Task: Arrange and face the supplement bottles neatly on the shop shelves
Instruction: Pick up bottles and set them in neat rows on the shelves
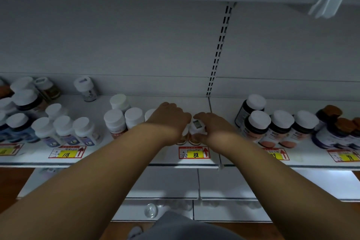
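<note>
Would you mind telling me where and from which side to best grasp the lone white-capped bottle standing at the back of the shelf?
Probably by the wide white cap of the lone white-capped bottle, from above and the front. It stands upright against the back panel, apart from the others, so its cap is exposed. The front-row white-capped bottles crowd a low reach to its body.

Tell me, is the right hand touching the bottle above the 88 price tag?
Touching: the head view shows the right hand with thumb and fingers wrapped around the white-capped bottle.
</note>
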